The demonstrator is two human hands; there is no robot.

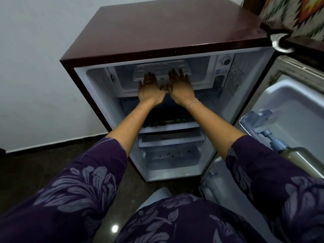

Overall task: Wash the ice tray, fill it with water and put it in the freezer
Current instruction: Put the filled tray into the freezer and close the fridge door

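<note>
The pale plastic ice tray point(161, 68) is pushed far into the white freezer compartment point(201, 72) by the left hand point(151, 88) and right hand point(180, 86), fingers laid straight, likely keeping it level.

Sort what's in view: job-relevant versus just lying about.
Job: ice tray, freezer compartment, left hand and right hand, both flat at the tray.
Lying about: pump bottle, control dial, patterned cloth.
</note>
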